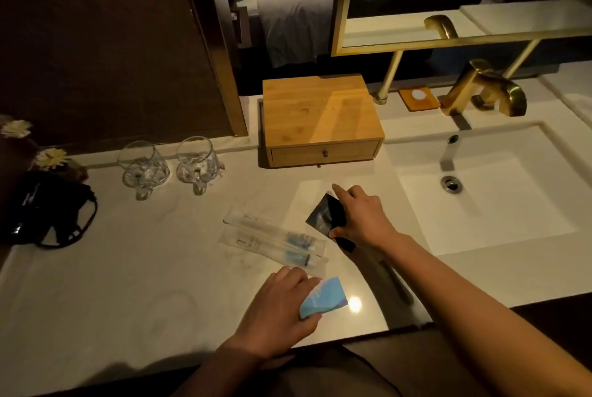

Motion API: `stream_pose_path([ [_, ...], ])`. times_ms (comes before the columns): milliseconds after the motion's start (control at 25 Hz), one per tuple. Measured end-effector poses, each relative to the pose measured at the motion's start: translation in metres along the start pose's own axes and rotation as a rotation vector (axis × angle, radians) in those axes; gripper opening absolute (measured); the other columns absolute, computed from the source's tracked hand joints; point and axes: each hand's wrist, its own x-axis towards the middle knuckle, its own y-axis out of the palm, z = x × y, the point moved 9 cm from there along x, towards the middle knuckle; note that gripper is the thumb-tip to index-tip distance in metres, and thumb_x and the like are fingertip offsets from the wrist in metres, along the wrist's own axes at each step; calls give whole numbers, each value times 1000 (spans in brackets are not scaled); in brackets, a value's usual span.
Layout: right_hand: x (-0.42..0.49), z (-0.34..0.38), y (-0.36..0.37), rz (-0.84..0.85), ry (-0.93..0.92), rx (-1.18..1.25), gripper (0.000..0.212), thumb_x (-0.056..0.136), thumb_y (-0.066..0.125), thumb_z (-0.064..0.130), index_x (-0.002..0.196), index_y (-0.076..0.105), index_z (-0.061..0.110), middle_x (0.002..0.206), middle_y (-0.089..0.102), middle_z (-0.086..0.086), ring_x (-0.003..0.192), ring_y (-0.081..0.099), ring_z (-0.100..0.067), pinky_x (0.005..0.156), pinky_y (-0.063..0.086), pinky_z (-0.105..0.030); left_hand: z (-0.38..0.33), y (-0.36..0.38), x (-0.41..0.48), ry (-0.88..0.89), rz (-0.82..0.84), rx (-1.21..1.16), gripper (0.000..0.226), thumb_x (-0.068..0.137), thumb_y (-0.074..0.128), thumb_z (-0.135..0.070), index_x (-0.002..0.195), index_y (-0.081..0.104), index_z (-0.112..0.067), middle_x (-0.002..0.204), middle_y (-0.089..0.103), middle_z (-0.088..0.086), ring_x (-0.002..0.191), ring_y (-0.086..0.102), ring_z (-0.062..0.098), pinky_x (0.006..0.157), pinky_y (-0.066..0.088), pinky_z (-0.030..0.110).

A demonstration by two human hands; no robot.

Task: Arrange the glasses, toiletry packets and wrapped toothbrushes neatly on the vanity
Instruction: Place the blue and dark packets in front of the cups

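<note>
Nearest the counter's front edge, the left hand (282,303) is pinching a light blue packet (323,299) between thumb and fingers, the packet lying flat on the white vanity top (128,268). Just beyond it, two wrapped toothbrushes (275,241) are lying side by side, angled across the counter and touching along their lengths. To their right, the right hand (362,217) is gripping a dark packet (325,217), forefinger pointing out over its top corner; a second dark piece under the palm is probably another packet, though the dim light is making that hard to judge. Farther back on the left, two glass mugs (173,164) are standing upright, near each other but apart. Behind the hands a wooden drawer box (320,117) is sitting beside the sink basin (480,204), below a gold faucet (487,89).
</note>
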Motion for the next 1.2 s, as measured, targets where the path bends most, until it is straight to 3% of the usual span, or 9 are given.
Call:
stream_pose_path([
  [160,12,-5,-11,-76,2,121,77,78,79,35,143,43,16,120,64,-14,108,60,-33,92,47,-46,25,-17,-19,-142,-158,-172,56,77,56,-58,128,59,-35,112,58,-12,104,51,7,83,50,26],
  [280,13,-13,-31,-236,7,384,33,84,74,29,114,69,17,104,73,-6,96,66,-26,83,54,-43,62,-29,-43,-331,-329,-373,58,68,63,-57,120,68,-32,107,62,-18,95,59,3,81,54,27],
  [360,14,-13,-44,-308,-1,525,16,85,73,27,100,74,23,94,73,5,89,67,-20,78,56,-40,90,-38,-59,-464,-454,-492,47,62,69,-56,108,70,-44,102,64,-24,86,63,-1,75,53,23],
  [440,16,-5,-57,-356,-17,595,15,86,73,25,101,75,24,93,72,5,90,67,-18,80,58,-43,114,-44,-71,-560,-554,-606,36,60,73,-56,95,67,-56,100,66,-25,84,66,0,75,56,25],
  [600,11,19,-84,-515,-68,635,20,85,72,27,104,74,25,94,73,5,86,67,-15,76,58,-42,161,-47,-90,-703,-627,-724,41,61,78,-59,101,68,-53,92,74,-20,79,70,2,82,63,40],
  [760,4,89,-52,-295,-53,636,15,84,73,27,94,70,39,80,65,22,76,64,-3,66,54,-25,201,-61,-108,-758,-667,-696,45,63,74,-69,104,66,-51,94,73,-25,82,70,-2,82,63,37],
  [880,5,155,-18,-204,-86,556,11,88,70,28,89,67,38,78,64,20,74,62,-2,64,45,-17,240,-86,-125,-792,-687,-620,42,66,67,-74,103,62,-54,93,71,-33,81,69,-8,78,63,34],
  [1080,27,242,-10,-292,-212,222,12,88,68,29,96,72,21,86,66,3,70,60,-17,56,53,-32,275,-134,-130,-747,-676,-154,45,74,51,-72,105,58,-40,93,65,-17,80,65,10,65,60,35],
  [1200,42,282,2,-293,-266,-21,18,87,71,22,104,71,17,92,66,-3,74,61,-21,58,56,-34,290,-148,-116,-702,-621,-39,47,78,62,-62,112,62,-29,103,68,-2,88,65,19,71,59,37],
])
